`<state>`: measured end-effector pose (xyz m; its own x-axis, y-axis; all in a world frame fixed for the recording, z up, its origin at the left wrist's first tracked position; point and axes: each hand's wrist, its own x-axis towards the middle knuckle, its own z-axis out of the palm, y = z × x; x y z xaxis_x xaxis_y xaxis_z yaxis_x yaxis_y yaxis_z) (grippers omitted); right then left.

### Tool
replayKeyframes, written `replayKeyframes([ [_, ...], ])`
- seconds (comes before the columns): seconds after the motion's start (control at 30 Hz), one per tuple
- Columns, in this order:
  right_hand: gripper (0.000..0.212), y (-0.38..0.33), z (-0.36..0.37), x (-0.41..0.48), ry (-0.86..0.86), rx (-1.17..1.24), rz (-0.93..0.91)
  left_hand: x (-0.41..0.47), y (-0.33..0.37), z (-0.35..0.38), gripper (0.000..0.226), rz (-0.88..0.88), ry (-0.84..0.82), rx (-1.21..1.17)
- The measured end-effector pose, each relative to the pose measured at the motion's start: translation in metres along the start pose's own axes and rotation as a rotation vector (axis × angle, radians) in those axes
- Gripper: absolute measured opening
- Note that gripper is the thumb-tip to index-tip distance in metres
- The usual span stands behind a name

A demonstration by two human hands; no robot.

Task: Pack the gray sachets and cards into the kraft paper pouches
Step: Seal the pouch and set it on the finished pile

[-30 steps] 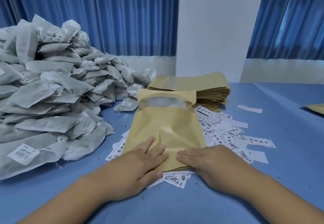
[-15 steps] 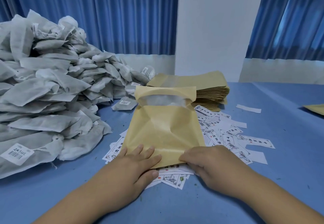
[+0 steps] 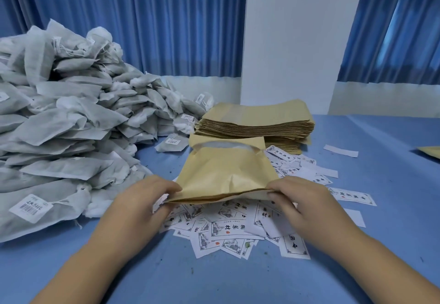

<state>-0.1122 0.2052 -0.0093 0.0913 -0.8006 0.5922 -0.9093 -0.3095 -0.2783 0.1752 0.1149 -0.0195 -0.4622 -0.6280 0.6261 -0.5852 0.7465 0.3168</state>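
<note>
Pouch (image 3: 228,175): kraft paper, near edge raised off the cards, windowed far end resting low toward the stack; bulged and creased, pale grey behind the window, so probably already loaded.
Left hand (image 3: 142,205): fingers curled, pinching the near left corner, likely to steady that side.
Right hand (image 3: 307,202): fingertips pressed together over the near right corner, pinching it; thumb hidden beneath.
Near edge: slightly parted between the two grips; mouth or bottom fold, cannot tell.
Cards (image 3: 226,230): scattered flat under and beside the pouch, handy for slipping one in.
Gray sachets (image 3: 59,125): heaped at left, near the left hand; none held.
Empty pouches (image 3: 257,122): neat stack just behind, placed for the next pick.
Table (image 3: 392,196): blue cover, work kept close to the body.
</note>
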Motion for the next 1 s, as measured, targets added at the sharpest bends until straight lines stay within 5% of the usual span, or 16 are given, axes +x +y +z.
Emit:
replayKeyframes([
  [0.23, 0.011, 0.004, -0.01, -0.002, 0.008, 0.009, -0.07, 0.002, 0.008, 0.0, 0.019, 0.212, 0.063, 0.202],
  [0.47, 0.029, 0.006, -0.016, 0.003, 0.075, -0.173, -0.234, 0.0, 0.004, 0.003, 0.028, 0.053, 0.162, 0.034],
  [0.8, 0.031, 0.005, -0.012, 0.002, 0.121, -0.219, -0.26, 0.005, 0.011, 0.006, 0.028, 0.249, 0.088, 0.232],
  [1.0, 0.03, -0.004, -0.008, 0.002, 0.047, -0.309, -0.288, 0.002, 0.008, 0.008, 0.027, 0.206, 0.119, 0.201],
])
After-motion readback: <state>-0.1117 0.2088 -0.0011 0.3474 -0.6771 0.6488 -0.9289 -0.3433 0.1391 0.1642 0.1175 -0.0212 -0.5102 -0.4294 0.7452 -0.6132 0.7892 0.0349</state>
